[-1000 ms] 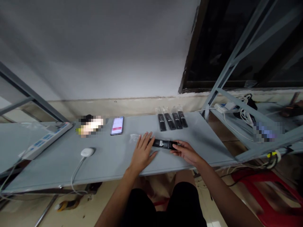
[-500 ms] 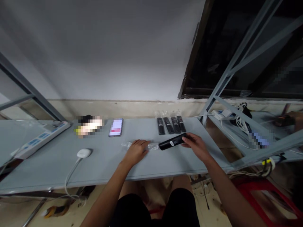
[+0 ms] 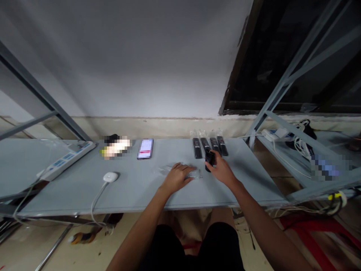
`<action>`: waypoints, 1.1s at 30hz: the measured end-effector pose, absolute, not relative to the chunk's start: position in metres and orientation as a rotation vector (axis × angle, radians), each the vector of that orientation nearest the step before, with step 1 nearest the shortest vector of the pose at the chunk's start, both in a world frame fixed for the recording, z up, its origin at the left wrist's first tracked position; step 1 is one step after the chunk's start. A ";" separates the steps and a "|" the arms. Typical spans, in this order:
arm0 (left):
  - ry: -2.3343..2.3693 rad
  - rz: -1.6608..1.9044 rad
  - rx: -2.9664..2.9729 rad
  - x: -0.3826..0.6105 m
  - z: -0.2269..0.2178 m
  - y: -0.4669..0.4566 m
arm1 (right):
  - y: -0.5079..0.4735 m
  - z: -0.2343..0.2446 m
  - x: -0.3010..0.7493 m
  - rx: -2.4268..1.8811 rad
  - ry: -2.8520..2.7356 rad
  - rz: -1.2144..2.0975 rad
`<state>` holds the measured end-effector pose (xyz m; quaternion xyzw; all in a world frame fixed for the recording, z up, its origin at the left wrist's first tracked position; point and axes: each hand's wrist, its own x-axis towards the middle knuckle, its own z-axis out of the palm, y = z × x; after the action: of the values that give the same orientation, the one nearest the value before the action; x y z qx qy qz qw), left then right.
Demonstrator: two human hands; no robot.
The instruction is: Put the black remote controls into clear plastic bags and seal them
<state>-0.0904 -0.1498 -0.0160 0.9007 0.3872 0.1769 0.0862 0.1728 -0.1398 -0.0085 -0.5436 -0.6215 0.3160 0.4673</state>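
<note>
A black remote control point(image 3: 209, 161) is gripped in my right hand point(image 3: 222, 169), held with one end tipped up toward me over the table. My left hand point(image 3: 177, 178) lies with fingers stretched and thumb apart on a clear plastic bag point(image 3: 196, 173), which spreads flat on the table on both sides of it. The remote is just right of the bag's end. Behind my right hand, several black remotes in clear bags point(image 3: 196, 147) lie side by side in a row. The buttons of the held remote cannot be made out.
On the grey-blue table point(image 3: 135, 195) a lit phone point(image 3: 145, 149) lies left of the row. A white round device with a cable point(image 3: 110, 177) and a long power strip point(image 3: 69, 160) are further left. Metal frame posts point(image 3: 282, 92) rise at both sides, with cables point(image 3: 300, 145) on the right.
My right hand has turned the remote from lying sideways to end-on, tipped up. My left hand stays on the bag, its fingers a little more stretched. The whole view has shifted slightly.
</note>
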 end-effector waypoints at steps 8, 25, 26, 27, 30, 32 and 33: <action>1.053 0.769 2.755 -0.074 -0.023 -0.154 | -0.130 -0.042 0.160 -1.344 -1.549 0.743; 0.950 0.695 3.037 -0.059 0.017 -0.128 | -0.143 -0.004 0.163 -1.083 -1.497 1.344; 0.939 0.687 3.032 -0.060 0.017 -0.128 | -0.144 -0.005 0.162 -1.070 -1.468 1.376; 0.935 0.684 3.028 -0.062 0.017 -0.128 | -0.144 -0.007 0.162 -1.072 -1.434 1.394; 1.009 0.675 3.022 -0.070 0.014 -0.125 | -0.141 -0.016 0.162 -1.195 -1.432 1.278; 1.085 0.665 3.019 -0.077 0.012 -0.121 | -0.134 -0.022 0.164 -1.294 -1.566 1.067; 1.117 0.662 3.013 -0.079 0.010 -0.118 | -0.130 -0.025 0.164 -1.321 -1.636 0.956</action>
<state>-0.0794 -0.1176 0.0103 0.9161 0.3397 0.2012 -0.0693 0.1644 -0.1296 -0.0254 -0.5230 -0.6479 0.3788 0.4040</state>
